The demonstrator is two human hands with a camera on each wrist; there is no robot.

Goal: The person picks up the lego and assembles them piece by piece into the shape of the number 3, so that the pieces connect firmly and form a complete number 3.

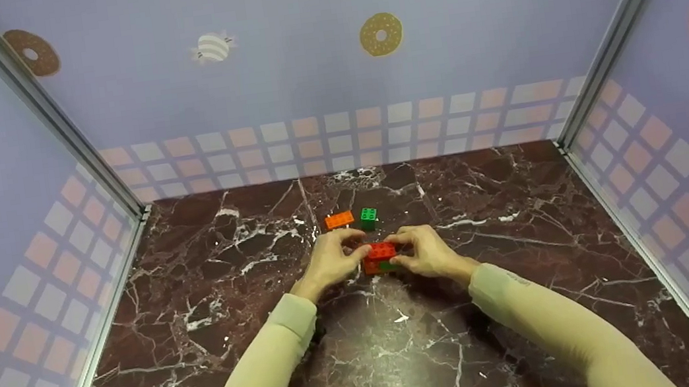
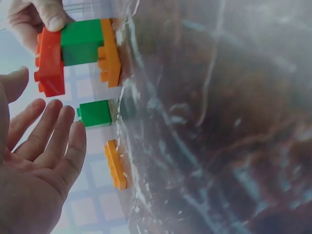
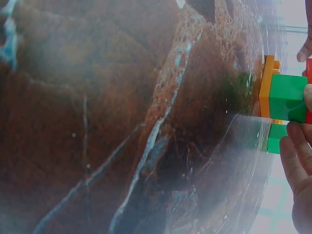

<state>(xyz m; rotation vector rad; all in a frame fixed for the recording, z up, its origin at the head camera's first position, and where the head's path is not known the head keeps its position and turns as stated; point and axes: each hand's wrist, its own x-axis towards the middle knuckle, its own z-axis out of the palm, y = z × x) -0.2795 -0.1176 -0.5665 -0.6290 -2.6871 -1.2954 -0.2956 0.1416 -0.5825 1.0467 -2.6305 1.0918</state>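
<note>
I have red brick (image 1: 382,250) atop green block (image 2: 82,44), orange plate (image 2: 113,53) beneath; loose green block (image 1: 368,218) 12 o'clock from these, loose orange plate (image 1: 339,220) 11.

Cannot see the table's (image 1: 172,349) near edge, cropped in the head view. Cannot read the mark (image 1: 519,279) on the right sleeve (image 1: 554,316): too small. In the left wrist view, lose part of the left hand (image 2: 41,165) past the left border; in the right wrist view, get only slivers of the red brick (image 3: 309,70), cropped with the right hand (image 3: 302,183).
</note>
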